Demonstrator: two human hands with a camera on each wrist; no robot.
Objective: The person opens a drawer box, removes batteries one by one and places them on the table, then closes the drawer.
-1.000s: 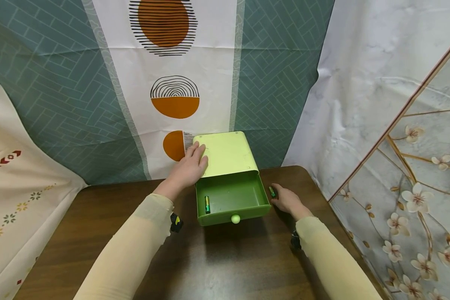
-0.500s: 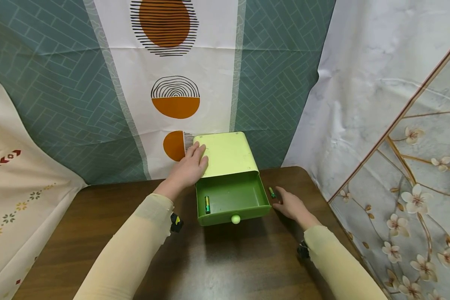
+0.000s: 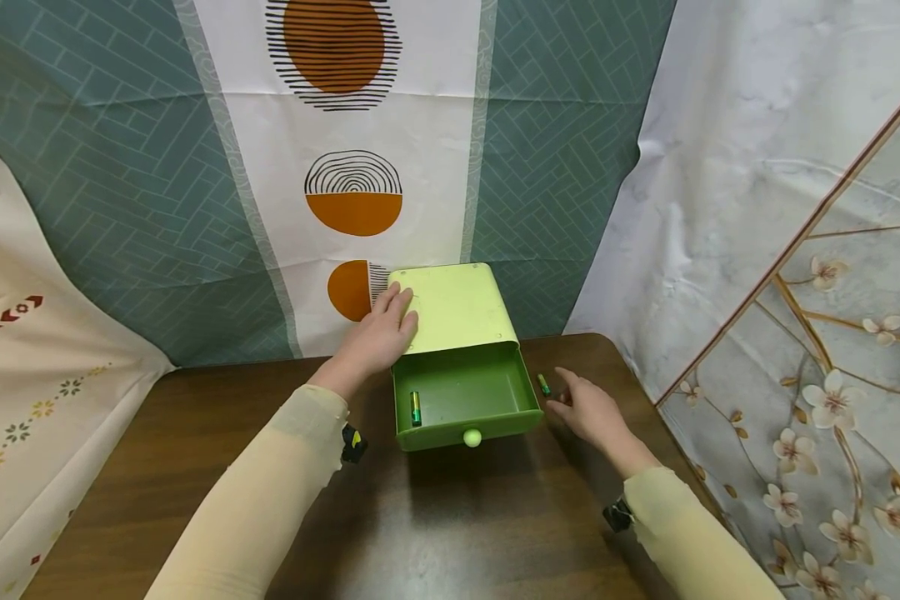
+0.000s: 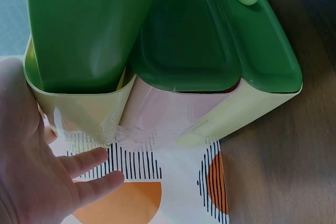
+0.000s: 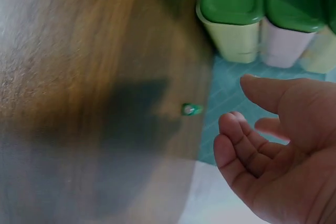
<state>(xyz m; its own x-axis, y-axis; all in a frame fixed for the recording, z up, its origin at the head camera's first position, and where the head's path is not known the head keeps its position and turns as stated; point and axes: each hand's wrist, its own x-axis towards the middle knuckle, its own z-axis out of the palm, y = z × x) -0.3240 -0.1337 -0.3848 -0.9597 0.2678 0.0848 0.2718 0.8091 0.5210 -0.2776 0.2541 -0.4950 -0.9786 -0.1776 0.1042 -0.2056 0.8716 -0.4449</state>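
Observation:
A small drawer cabinet [image 3: 457, 304] with a pale yellow-green top stands at the table's back. Its top green drawer [image 3: 438, 437] is pulled out, and a green-and-gold battery [image 3: 416, 408] lies inside at the left. My left hand [image 3: 366, 343] rests on the cabinet's top at its left edge, fingers extended in the left wrist view. To the drawer's right, a second battery [image 3: 543, 384] lies on the wood. Just right of that battery is my right hand [image 3: 594, 412], apart from it and holding nothing, fingers loosely bent in the right wrist view.
Lower down, the cabinet has more green drawers [image 4: 273, 40] with round knobs, seen pushed in. The brown wooden table [image 3: 450, 533] extends in front. A patterned cloth [image 3: 555, 208] hangs right behind the cabinet, and a floral curtain [image 3: 810, 400] borders the right side.
My right hand has let go of the battery on the table and drawn back slightly to the right and toward me. The left hand stays on the cabinet.

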